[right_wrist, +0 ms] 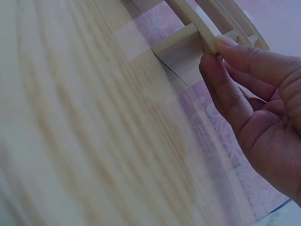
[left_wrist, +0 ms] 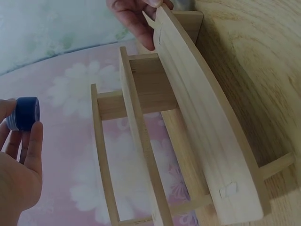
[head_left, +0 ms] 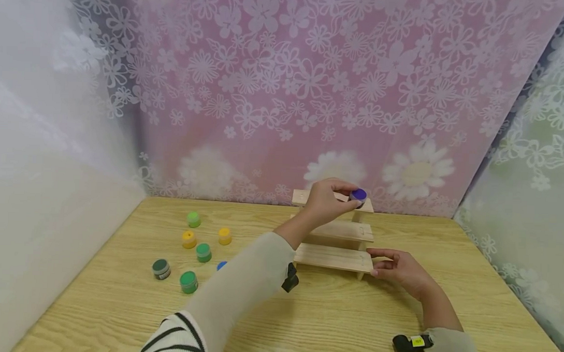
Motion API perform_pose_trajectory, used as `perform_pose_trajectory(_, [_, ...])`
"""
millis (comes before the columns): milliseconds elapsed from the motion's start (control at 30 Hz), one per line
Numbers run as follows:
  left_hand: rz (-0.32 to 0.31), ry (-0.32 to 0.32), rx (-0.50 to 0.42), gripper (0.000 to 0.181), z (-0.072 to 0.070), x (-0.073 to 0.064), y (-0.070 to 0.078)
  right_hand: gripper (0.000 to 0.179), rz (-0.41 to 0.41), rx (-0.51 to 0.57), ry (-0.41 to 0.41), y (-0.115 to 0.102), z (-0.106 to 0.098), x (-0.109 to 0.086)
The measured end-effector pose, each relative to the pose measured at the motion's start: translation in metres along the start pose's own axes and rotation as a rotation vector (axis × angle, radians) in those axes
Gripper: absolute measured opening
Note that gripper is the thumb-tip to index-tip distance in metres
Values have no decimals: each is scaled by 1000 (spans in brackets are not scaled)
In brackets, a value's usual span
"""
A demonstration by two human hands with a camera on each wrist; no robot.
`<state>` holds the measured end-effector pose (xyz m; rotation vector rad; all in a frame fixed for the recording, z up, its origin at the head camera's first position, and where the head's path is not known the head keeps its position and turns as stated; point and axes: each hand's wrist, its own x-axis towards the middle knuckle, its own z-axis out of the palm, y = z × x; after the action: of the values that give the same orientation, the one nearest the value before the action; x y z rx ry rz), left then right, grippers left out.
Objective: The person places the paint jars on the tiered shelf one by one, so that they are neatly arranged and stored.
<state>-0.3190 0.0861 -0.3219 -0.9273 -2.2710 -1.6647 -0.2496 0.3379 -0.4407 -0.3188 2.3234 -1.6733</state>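
A small wooden three-step display rack (head_left: 331, 256) stands on the table. My left hand (head_left: 327, 202) reaches across it and pinches a small paint jar (head_left: 358, 195) with a violet-blue lid between thumb and fingers. The jar overlaps the right end of the top step in the head view; the left wrist view shows this jar (left_wrist: 27, 113) apart from the steps, looking dark blue. At the right end of the lowest step, my right hand (head_left: 402, 271) grips the corner. Up close, the thumb and fingertips (right_wrist: 214, 68) meet around that board's edge.
To the left on the wood-grain table (head_left: 333, 323) stand several small jars: light green (head_left: 194, 219), yellow (head_left: 225, 236), green (head_left: 188, 282) and dark green (head_left: 161, 269). A blue jar (head_left: 221, 265) is partly hidden by my left sleeve. A pink flowered curtain (head_left: 284, 119) hangs behind the rack.
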Motion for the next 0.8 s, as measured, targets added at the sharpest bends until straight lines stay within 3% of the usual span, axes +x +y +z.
perform_pose_trajectory(133, [-33, 30, 28, 25, 7, 5, -5, 68, 0, -10, 0, 2, -1, 0])
perform_pose_trajectory(500, [-151, 105, -8, 24, 31, 16, -19, 68, -16, -3, 5, 2, -1, 1])
perform_pose_trajectory(800, [-214, 150, 66, 25, 47, 18, -28, 68, -5, -8, 10, 4, -1, 0])
